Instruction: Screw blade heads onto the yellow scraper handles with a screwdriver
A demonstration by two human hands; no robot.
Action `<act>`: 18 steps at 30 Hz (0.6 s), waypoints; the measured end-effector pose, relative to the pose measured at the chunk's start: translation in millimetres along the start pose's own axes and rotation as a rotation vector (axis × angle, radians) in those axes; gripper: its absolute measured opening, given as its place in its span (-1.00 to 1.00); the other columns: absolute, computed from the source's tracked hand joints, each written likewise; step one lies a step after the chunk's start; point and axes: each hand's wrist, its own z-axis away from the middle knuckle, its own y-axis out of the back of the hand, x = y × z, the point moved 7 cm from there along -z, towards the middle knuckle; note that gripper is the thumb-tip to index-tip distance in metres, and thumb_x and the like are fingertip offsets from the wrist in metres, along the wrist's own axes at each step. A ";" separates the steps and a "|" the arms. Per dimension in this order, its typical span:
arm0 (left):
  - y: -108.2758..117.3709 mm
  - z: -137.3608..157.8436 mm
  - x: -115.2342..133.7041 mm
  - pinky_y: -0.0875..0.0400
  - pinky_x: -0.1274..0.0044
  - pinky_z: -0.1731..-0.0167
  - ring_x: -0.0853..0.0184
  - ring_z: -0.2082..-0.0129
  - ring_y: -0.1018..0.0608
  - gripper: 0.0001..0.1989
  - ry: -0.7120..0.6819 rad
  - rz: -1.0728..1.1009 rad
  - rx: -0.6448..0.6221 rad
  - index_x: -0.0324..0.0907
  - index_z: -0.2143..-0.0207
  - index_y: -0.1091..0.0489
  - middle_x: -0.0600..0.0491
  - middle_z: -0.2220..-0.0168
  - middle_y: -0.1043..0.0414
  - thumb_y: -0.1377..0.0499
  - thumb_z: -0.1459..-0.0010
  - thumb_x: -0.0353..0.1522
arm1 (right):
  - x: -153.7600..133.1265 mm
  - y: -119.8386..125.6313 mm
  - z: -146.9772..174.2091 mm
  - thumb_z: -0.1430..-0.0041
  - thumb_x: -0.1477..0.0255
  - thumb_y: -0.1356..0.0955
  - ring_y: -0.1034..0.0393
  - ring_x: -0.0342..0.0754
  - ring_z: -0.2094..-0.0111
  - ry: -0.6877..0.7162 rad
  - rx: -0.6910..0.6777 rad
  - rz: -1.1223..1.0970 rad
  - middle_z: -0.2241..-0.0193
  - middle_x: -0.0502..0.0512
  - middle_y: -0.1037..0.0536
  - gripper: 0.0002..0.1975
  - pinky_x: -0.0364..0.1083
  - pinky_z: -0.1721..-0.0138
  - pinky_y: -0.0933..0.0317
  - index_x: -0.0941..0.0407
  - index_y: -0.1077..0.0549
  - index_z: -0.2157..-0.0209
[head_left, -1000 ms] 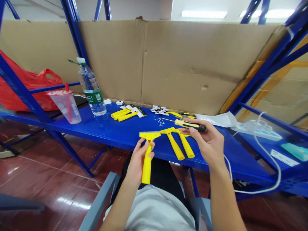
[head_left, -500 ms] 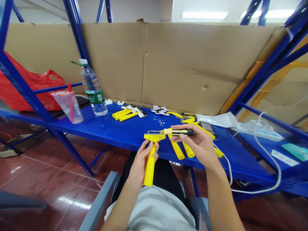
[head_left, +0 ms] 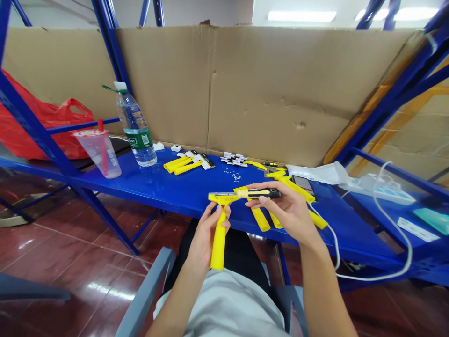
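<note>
My left hand (head_left: 206, 231) is closed around a yellow scraper (head_left: 219, 238), its wide head up and its handle pointing down toward my lap. In my right hand (head_left: 289, 208) is a screwdriver (head_left: 257, 193) with a cream and black handle, held level with its shaft pointing left. The shaft lies along the top edge of the scraper's head; whether the two touch I cannot tell. Past the hands, small screws (head_left: 235, 177) are scattered on the blue table (head_left: 168, 189). More yellow scraper handles (head_left: 259, 217) lie just behind my right hand.
Yellow scrapers with black-and-white heads (head_left: 189, 164) lie at the back, beside a stack of small black-and-white pieces (head_left: 234, 159). A water bottle (head_left: 136, 128) and a plastic cup (head_left: 100, 154) stand at left. A white cable (head_left: 403, 262) loops at right. Cardboard (head_left: 263, 93) walls the back.
The screwdriver has come slightly down and left, its shaft now along the scraper's head instead of just above it. My left hand keeps its hold on the scraper.
</note>
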 end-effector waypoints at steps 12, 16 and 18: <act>3.7 -4.1 -1.4 -0.49 0.68 0.45 0.29 0.11 -0.71 -0.59 -0.020 -0.006 -0.005 -0.09 -0.13 -0.44 -0.23 -0.26 -0.48 -0.38 -0.29 -0.52 | 4.7 2.5 0.6 -0.34 0.08 -0.54 -0.76 0.14 0.20 0.002 0.002 -0.014 -0.11 0.22 -0.70 -0.65 0.16 0.09 -0.71 0.02 -0.64 0.02; 2.2 -2.5 -0.7 -0.50 0.68 0.45 0.31 0.12 -0.71 -0.59 -0.001 0.012 0.002 -0.10 -0.15 -0.43 -0.22 -0.23 -0.49 -0.35 -0.32 -0.53 | 2.7 4.1 1.2 -0.35 0.08 -0.53 -0.76 0.14 0.21 0.012 0.000 -0.007 -0.10 0.23 -0.70 -0.64 0.15 0.11 -0.71 0.03 -0.64 0.02; 1.1 -1.8 -0.2 -0.49 0.69 0.46 0.31 0.13 -0.71 -0.60 0.001 0.022 0.006 -0.12 -0.15 -0.43 -0.23 -0.22 -0.50 -0.34 -0.33 -0.55 | 1.8 4.7 1.8 -0.36 0.11 -0.54 -0.76 0.14 0.20 0.006 -0.003 0.009 -0.11 0.24 -0.70 -0.66 0.13 0.11 -0.71 0.04 -0.64 0.01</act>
